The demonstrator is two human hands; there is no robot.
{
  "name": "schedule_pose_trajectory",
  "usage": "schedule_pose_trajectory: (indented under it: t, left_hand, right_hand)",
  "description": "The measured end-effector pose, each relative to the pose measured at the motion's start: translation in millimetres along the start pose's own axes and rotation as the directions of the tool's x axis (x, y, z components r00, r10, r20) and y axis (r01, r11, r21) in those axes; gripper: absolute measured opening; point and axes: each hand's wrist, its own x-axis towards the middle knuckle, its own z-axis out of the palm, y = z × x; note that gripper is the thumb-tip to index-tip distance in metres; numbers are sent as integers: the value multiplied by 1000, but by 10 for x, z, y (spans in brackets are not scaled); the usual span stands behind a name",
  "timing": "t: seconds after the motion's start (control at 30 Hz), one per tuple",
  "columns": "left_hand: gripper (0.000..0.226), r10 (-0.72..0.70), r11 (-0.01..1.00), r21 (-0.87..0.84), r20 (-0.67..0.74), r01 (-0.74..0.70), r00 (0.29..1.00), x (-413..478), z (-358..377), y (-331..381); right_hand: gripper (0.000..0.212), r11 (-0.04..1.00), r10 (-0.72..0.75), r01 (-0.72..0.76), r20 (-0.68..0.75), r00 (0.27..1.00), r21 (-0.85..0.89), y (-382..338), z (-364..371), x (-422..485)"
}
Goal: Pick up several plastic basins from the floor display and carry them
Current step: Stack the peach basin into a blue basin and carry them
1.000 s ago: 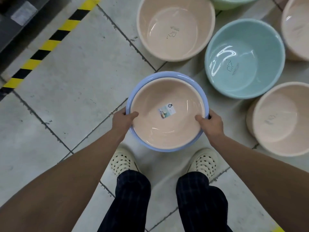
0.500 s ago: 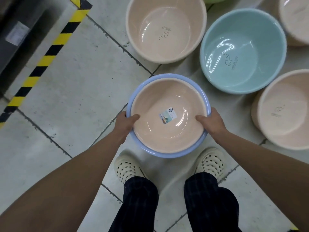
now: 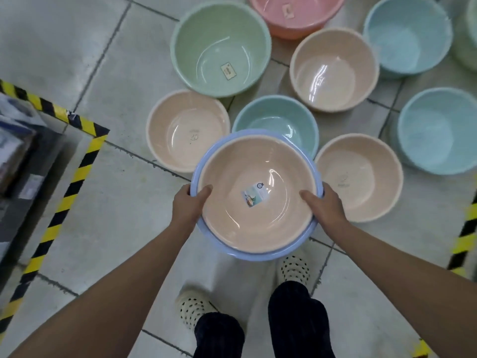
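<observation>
I hold a stack of two nested basins above the floor: a beige basin (image 3: 232, 215) with a small label sits inside a light blue basin (image 3: 247, 254). My left hand (image 3: 189, 206) grips the stack's left rim, thumb over the edge. My right hand (image 3: 324, 206) grips the right rim the same way. On the tiles beyond lie more basins: beige (image 3: 185, 130), green (image 3: 219, 47), teal (image 3: 281, 120), beige (image 3: 334, 69) and beige (image 3: 361, 177).
Pink basin (image 3: 296, 14) and blue basins (image 3: 407, 34), (image 3: 438, 130) lie farther back and right. Yellow-black hazard tape (image 3: 77, 171) borders a dark shelf base (image 3: 18, 161) at left; more tape (image 3: 467, 233) at right. My feet in white clogs (image 3: 294, 270) stand below the stack.
The stack has come up and away from the floor while the view widened; more basins on the floor show now. Both hands keep their grip on the rims.
</observation>
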Motion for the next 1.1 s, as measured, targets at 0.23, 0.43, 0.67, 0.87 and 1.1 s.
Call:
schedule_pose_trajectory:
  t: [0.23,0.43,0.67,0.87,1.1]
  left_hand:
    - [25,121,985,103,170,-140,978,-390,686,1031]
    - [24,137,968,167,272,-187,953,-680,1455,1480]
    - [12,96,961,220,298,-166,950,-769,2305,1568]
    - [9,81,966,213,287,-146,955,-500,2894,1472]
    - [8,120,921,314,339,-232,933,70,3527,1253]
  right_hand:
    - [23,994,18,0,-159,987,108,-282,-1066,-162]
    - [21,982,100,-54,-259,961,179,-70,-1877,-198]
    - [21,966,183,-117,-293,938,231,361,-2428,75]
    - [21,952,231,-148,-311,922,268,728,-2510,568]
    - [21,918,298,-172,-335,894,357,1220,-2455,1170]
